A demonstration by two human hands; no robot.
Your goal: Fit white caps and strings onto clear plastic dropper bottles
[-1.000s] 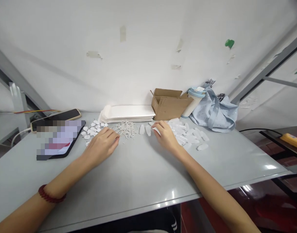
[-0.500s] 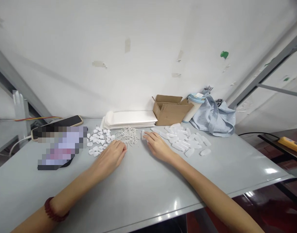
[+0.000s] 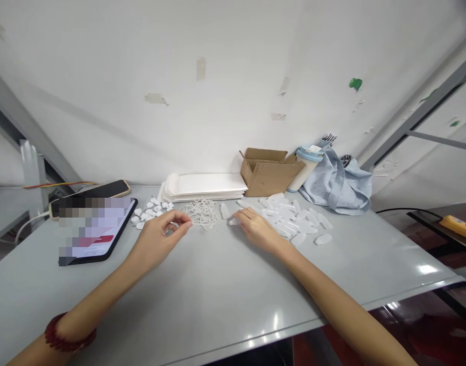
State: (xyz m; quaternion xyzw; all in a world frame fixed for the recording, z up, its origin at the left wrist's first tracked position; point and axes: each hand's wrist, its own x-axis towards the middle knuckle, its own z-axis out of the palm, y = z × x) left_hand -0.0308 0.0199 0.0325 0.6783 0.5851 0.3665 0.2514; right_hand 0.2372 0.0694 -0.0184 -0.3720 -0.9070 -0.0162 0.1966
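My left hand (image 3: 159, 235) rests on the grey table (image 3: 217, 284), thumb and forefinger pinched on a small white piece just left of a tangle of thin white plastic strips (image 3: 203, 209). Behind it lies a cluster of small white caps (image 3: 151, 210). My right hand (image 3: 256, 229) lies palm down, its fingertips touching a clear plastic piece (image 3: 233, 221) at the left edge of a heap of clear plastic pieces (image 3: 293, 217). Another clear piece (image 3: 224, 210) lies between the strips and that hand.
A tablet (image 3: 97, 229) and a phone (image 3: 91, 192) lie at the left. A stack of white sheets (image 3: 204, 186), an open cardboard box (image 3: 268, 172), a cup (image 3: 304, 165) and a blue cloth bag (image 3: 337, 183) stand along the wall. The table's front edge runs near me.
My left hand has turned from palm down to a pinch on a small white piece near the strips. My right hand has slid slightly left and nearer, onto a clear piece.
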